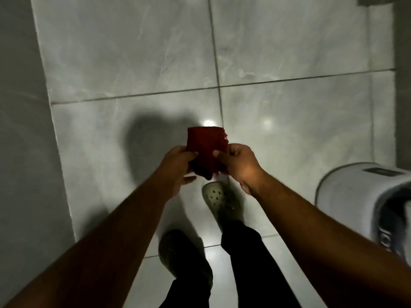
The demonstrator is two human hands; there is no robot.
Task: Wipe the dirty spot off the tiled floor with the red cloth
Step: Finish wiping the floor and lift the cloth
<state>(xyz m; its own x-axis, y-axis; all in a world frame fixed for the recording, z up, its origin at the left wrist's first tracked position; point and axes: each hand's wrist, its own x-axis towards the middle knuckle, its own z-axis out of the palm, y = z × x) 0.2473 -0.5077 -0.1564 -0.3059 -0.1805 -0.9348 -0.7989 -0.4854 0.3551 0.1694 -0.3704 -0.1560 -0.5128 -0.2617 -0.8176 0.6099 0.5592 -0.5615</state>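
— Two hands, what do they hold?
— Your left hand (178, 165) and right hand (238, 162) pinch the cloth (205, 147) tight, high over the floor (133, 63).
— What next?
— You're getting it ready. Bend down and rub. I can't see the spot.

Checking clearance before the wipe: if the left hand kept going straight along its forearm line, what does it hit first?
The red cloth: the left hand already grips its near edge, with the right hand on the other side. Beyond it, only bare tiled floor shows; depth is unclear.
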